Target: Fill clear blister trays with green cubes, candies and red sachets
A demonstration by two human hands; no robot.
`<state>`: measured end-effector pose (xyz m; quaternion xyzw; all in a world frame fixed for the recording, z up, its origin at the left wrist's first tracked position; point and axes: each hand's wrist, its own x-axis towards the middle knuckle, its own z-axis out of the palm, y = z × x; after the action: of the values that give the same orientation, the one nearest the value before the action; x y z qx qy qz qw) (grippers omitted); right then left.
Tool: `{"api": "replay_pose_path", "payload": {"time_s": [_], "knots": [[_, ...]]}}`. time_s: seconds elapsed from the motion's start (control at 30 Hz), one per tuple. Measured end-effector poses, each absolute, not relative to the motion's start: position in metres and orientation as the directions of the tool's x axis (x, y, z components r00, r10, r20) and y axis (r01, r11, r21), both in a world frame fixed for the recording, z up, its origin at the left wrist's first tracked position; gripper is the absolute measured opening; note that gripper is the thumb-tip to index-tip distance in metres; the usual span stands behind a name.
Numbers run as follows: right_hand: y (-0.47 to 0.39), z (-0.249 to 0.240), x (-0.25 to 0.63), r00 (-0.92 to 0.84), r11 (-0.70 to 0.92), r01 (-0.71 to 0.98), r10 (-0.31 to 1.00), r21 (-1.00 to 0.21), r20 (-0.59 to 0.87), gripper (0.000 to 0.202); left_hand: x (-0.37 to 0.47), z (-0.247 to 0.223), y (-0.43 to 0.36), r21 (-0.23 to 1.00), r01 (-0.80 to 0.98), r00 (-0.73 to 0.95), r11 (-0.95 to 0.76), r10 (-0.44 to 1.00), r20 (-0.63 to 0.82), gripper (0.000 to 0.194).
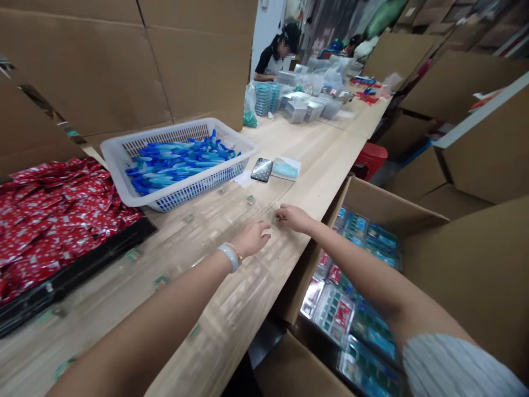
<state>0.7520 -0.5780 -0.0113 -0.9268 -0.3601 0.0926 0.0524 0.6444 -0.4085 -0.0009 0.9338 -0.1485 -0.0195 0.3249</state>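
My right hand (295,217) is closed in a pinch over the wooden table, with a small dark-green piece (278,218) at its fingertips. The piece is too small and blurred to name. Just left of it, my left hand (250,239) reaches out above the tabletop, thumb and fingers apart, with nothing visible in it. A bracelet (228,257) circles that wrist. Around both hands the table bears clear, glossy plastic pieces, blurred, with small green bits such as one green piece (250,199) beyond the left hand.
A white plastic basket (182,197) of blue pens (177,165) stands at the left, beside a black tray (82,270) of red packets (61,220). Farther along lie a phone (262,170) and a face mask (286,169). At right, an open carton (392,201) holds clear packs. A person (270,60) sits beyond.
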Motion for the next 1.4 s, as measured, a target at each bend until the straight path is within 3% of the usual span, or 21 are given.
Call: {"api": "replay_pose_path", "payload": {"time_s": [0.13,0.3,0.43,0.53,0.67,0.83,0.93,1.07,1.17,1.4], "knots": [[-0.582,-0.011,0.752,0.707,-0.715,0.691,0.699,-0.108,-0.108,0.024,0.66,-0.014,-0.416,0.48,-0.355,0.933,-0.802,-0.338,0.124,0.032],[-0.588,-0.014,0.747,0.756,-0.749,0.633,0.653,-0.194,-0.054,0.028,0.667,-0.02,-0.429,0.331,-0.383,0.923,-0.862,-0.368,0.111,0.037],[-0.592,-0.019,0.743,0.802,-0.783,0.577,0.597,-0.232,-0.022,0.021,0.668,-0.024,-0.435,0.261,-0.394,0.919,-0.881,-0.384,0.092,0.032],[-0.59,-0.022,0.743,0.78,-0.758,0.6,0.625,-0.255,-0.025,0.015,0.668,-0.028,-0.436,0.223,-0.407,0.914,-0.886,-0.396,0.094,0.03],[-0.585,-0.019,0.745,0.716,-0.716,0.681,0.695,-0.153,-0.065,0.012,0.668,-0.029,-0.435,0.199,-0.414,0.91,-0.888,-0.401,0.104,0.031],[-0.584,-0.011,0.748,0.537,-0.539,0.842,0.837,0.012,-0.102,0.017,0.667,-0.029,-0.434,0.213,-0.41,0.912,-0.887,-0.399,0.097,0.029],[-0.587,-0.008,0.751,0.516,-0.524,0.849,0.85,-0.069,-0.107,0.017,0.666,-0.03,-0.433,0.22,-0.397,0.918,-0.891,-0.385,0.096,0.027],[-0.596,-0.007,0.752,0.689,-0.671,0.708,0.724,-0.222,0.008,0.016,0.667,-0.031,-0.432,0.253,-0.384,0.923,-0.888,-0.368,0.111,0.04],[-0.599,-0.012,0.75,0.797,-0.761,0.595,0.6,-0.259,0.068,0.016,0.669,-0.03,-0.437,0.248,-0.371,0.928,-0.895,-0.351,0.121,0.054],[-0.594,-0.04,0.743,0.818,-0.762,0.56,0.571,-0.325,0.069,0.022,0.662,-0.029,-0.443,0.231,-0.378,0.926,-0.897,-0.37,0.077,0.057]]}}
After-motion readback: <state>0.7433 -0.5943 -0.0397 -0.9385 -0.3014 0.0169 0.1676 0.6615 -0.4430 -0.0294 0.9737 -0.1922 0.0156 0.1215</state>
